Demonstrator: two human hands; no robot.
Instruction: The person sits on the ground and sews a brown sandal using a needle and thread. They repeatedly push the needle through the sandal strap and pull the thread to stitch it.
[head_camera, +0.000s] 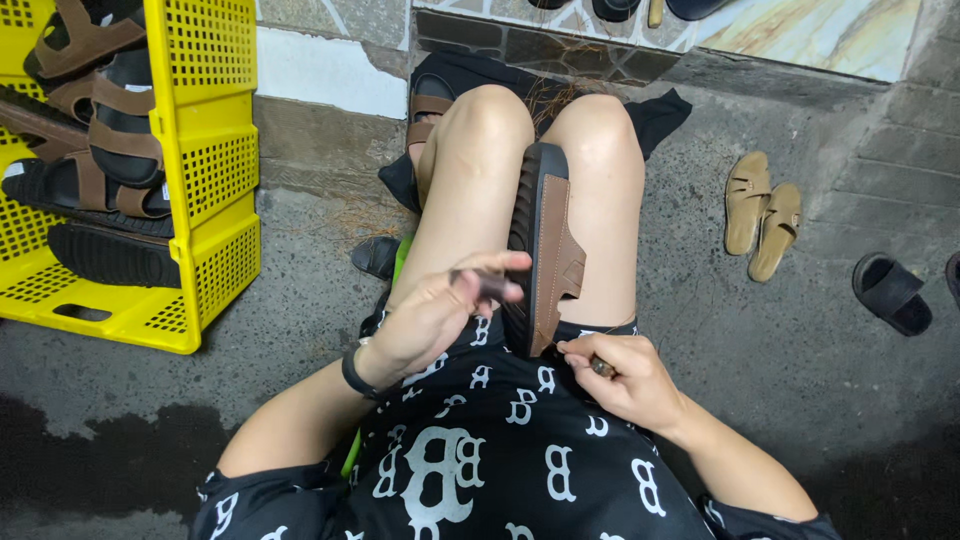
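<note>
A brown sandal with a black ridged sole (545, 245) rests on its side between my bare knees, heel end toward my lap. My left hand (440, 310) sits just left of the sandal's heel and pinches a small dark strap piece (487, 285) between thumb and fingers. My right hand (615, 375) is curled at the sandal's near end, gripping a small dark-tipped tool (602, 367) against the sole edge. A black band circles my left wrist.
A yellow plastic crate (205, 190) at left holds several brown and black sandals. A tan pair of sandals (762, 212) lies on the concrete to the right, a black slide (890, 292) beyond it. More footwear stands on the step at top.
</note>
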